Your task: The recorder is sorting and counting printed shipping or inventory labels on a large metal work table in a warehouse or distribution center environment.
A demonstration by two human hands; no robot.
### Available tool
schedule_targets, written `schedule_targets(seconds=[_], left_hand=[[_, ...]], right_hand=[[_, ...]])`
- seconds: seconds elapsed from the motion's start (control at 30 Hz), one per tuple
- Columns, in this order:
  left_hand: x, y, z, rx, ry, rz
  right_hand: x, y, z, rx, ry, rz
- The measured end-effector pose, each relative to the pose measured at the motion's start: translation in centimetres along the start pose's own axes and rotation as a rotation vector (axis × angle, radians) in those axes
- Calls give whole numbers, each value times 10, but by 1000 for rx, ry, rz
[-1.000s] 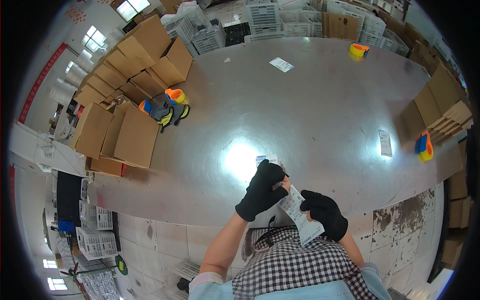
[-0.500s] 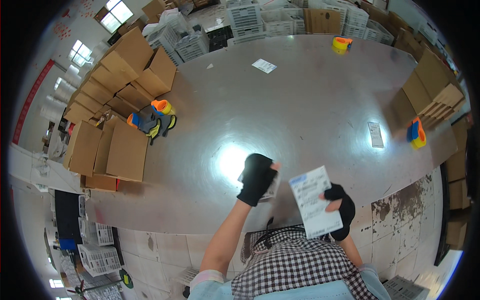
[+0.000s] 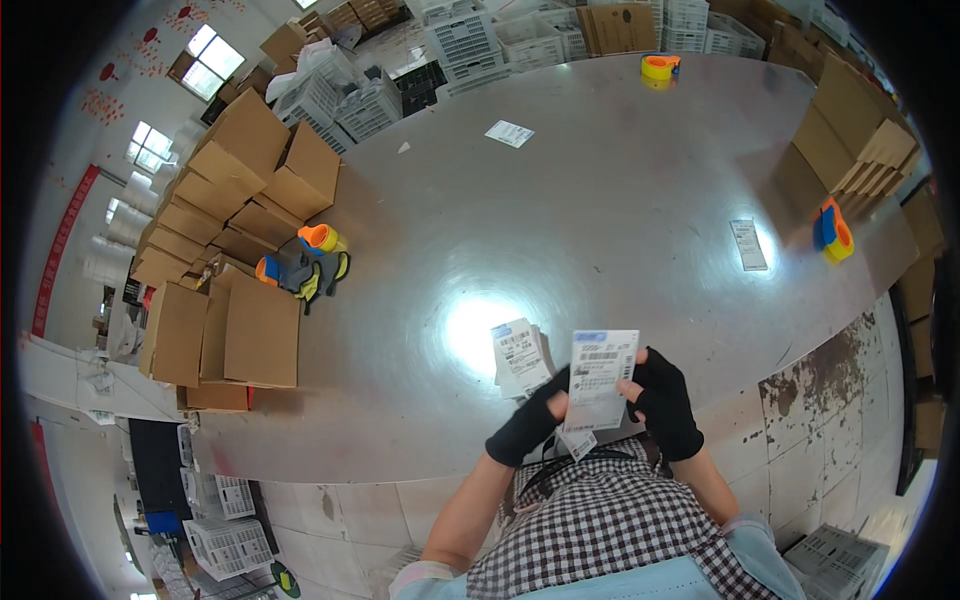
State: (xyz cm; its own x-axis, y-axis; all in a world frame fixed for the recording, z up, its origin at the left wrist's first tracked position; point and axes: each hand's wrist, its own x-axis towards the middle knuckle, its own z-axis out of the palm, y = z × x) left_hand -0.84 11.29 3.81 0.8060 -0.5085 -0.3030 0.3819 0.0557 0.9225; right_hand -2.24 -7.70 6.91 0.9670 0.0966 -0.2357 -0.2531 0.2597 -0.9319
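In front of me I hold a printed white shipping label (image 3: 602,372) upright, with the table behind it. My right hand (image 3: 664,408), in a black fingerless glove, grips its right edge, thumb on the front. My left hand (image 3: 528,424), gloved alike, is closed at its lower left edge. Another label (image 3: 578,444) pokes out below, by the left fingers; part of it is hidden. On the metal table just beyond my left hand lies a loose pile of labels (image 3: 520,352).
Cardboard boxes (image 3: 262,328) stand along the left, with gloves (image 3: 322,275) and tape dispensers (image 3: 320,238) beside them. A dispenser (image 3: 834,232), a single label (image 3: 748,245) and folded cartons (image 3: 860,130) are at right. One more label (image 3: 510,133) lies far back. The table (image 3: 420,440) curves toward me.
My left hand has left the pile on the table and come back to the held label, uncovering the pile. My right hand has brought its label more upright and slightly left.
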Motion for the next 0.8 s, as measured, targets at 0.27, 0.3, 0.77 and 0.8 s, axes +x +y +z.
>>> schedule_targets(seconds=[0.27, 0.3, 0.77, 0.8], left_hand=[[-23, -10, 6, -825, 67, 86], [-25, -17, 1, -851, 93, 53], [-44, -18, 2, -989, 251, 57], [-44, -23, -1, -1016, 262, 51]], right_hand=[[8, 7, 22, -393, -85, -328], [8, 4, 22, -629, -185, -537], [9, 10, 37, -1151, -560, -695], [9, 9, 38, -1142, -571, -670]])
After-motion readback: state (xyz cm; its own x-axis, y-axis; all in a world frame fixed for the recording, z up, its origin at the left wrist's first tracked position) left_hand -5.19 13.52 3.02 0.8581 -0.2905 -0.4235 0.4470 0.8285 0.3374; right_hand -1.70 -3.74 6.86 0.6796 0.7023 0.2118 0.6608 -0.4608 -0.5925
